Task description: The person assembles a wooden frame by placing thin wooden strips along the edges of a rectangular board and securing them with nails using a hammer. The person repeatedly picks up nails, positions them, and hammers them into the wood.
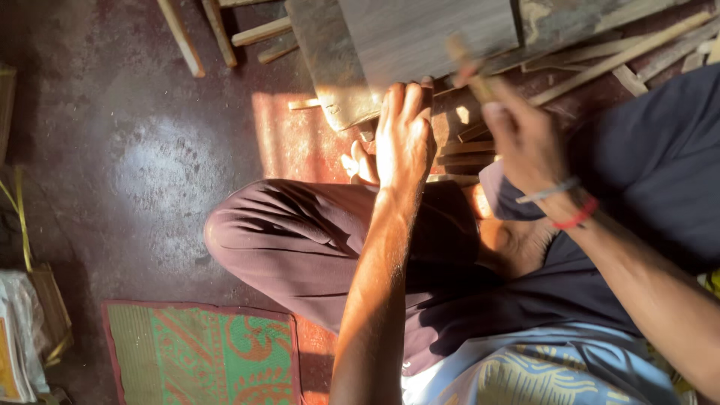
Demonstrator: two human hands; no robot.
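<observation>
The person sits cross-legged on a dark reddish floor (150, 165), seen from above, with sunlight falling across the arms and knees. The left hand (403, 135) reaches forward, palm down and fingers stretched together, flat on the near edge of a grey board (427, 34) that lies on the floor at the far side; its grip is not closed round anything, it only presses. The right hand (521, 139), to the right and a little nearer, is curled shut round a thin wooden stick (465, 67), which is blurred and slants up to the far left, its tip over the board's near edge just right of the left fingertips. Two bands, one pale and one red, circle the right wrist. Under and around the board lie many wooden slats (622, 56), spread toward the far right, and a few more slats rest at the far left of the board. A bare foot (360, 166) shows just left of the left wrist, beside the bent knee in brown trousers. A green and orange mat (199, 352) lies on the floor at the near left.
</observation>
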